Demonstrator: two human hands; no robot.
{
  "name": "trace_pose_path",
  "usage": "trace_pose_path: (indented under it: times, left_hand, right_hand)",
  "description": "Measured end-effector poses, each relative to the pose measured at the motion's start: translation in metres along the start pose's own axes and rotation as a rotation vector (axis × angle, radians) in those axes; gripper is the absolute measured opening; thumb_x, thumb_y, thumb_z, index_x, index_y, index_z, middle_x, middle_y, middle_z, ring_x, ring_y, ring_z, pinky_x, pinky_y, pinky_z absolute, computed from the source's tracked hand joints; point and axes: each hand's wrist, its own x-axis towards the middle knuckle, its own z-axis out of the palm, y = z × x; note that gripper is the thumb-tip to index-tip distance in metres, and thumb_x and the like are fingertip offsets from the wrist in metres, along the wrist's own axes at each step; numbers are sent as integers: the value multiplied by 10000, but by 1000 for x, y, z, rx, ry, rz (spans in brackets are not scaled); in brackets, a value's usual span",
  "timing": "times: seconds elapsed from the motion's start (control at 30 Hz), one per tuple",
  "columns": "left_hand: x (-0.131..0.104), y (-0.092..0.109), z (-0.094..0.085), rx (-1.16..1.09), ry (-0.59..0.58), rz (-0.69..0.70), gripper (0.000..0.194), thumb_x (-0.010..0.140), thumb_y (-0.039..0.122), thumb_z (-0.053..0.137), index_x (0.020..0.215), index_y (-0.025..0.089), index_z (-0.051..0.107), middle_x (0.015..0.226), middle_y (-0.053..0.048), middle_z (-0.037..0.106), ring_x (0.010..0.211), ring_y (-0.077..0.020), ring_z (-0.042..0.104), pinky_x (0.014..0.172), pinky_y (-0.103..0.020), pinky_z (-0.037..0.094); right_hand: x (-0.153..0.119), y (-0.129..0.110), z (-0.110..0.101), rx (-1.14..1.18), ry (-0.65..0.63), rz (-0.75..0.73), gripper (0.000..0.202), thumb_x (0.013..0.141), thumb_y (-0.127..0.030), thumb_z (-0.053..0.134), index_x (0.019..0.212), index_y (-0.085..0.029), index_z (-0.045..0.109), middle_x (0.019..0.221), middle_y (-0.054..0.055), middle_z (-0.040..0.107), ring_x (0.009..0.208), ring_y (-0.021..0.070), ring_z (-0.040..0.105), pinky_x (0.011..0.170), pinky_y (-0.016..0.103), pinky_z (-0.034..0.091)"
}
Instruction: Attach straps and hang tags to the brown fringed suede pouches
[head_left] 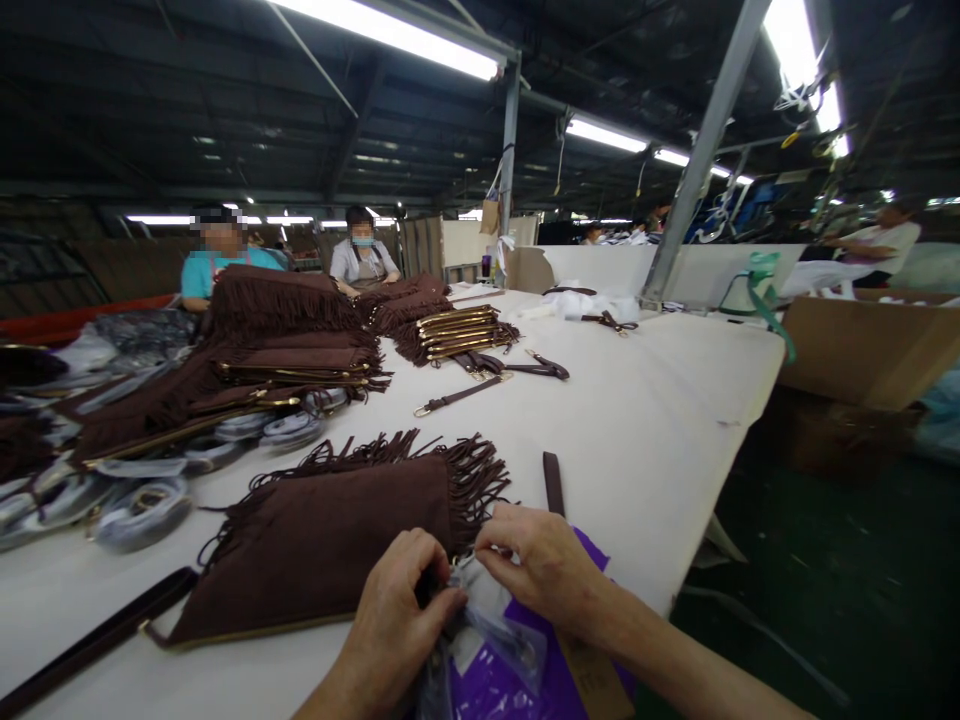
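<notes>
A dark brown fringed bag (pixel 322 530) lies flat on the white table, its fringe pointing away from me. At its lower right corner, my left hand (pixel 401 615) is closed in a pinch on clear plastic wrapping (pixel 506 640). Close beside it, my right hand (pixel 540 560) pinches with thumb and forefinger at the same corner; what sits between its fingertips is too small to make out. Under the hands is a purple packet (pixel 487 690) with a brown card piece (pixel 596 680). A dark strap (pixel 97 640) extends from the bag's left end.
Stacked fringed bags (pixel 285 330) and plastic-wrapped straps (pixel 142 515) cover the table's left side. Loose brown straps (pixel 480 390) lie mid-table, a strap end (pixel 553 480) nearer. The table's edge (pixel 720 490) runs along the right. Two people stand across the table.
</notes>
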Motion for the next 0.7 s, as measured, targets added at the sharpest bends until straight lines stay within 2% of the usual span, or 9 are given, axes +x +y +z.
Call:
trace_pose_path:
  times: [0.37,0.53,0.7]
  left_hand:
    - [-1,1,1,-15,8,-25,134,698,148,586,684,203,465,739,-1,537,738,-185,503,686,-293,364]
    - [-2,3,0,-22,1,-38,131,709,153,577,678,204,460,743,-4,538,747,-189,503,685,-294,364]
    - [-1,2,0,-27,12,-33,128,694,146,582,693,203,467,747,-1,539,738,-184,506,684,-290,368]
  right_hand:
    - [-1,-7,0,-185,-15,-36,148,829,-114,614,700,-188,622,720,-7,595,642,138,572,533,269,277]
    - [-1,-8,6,-151,26,-80,142,807,-98,611,704,-196,613,717,-18,593,626,129,560,534,270,273]
    - [-1,-6,9,-113,49,-51,126,796,-95,618,725,-198,627,705,-20,601,614,131,560,541,262,284]
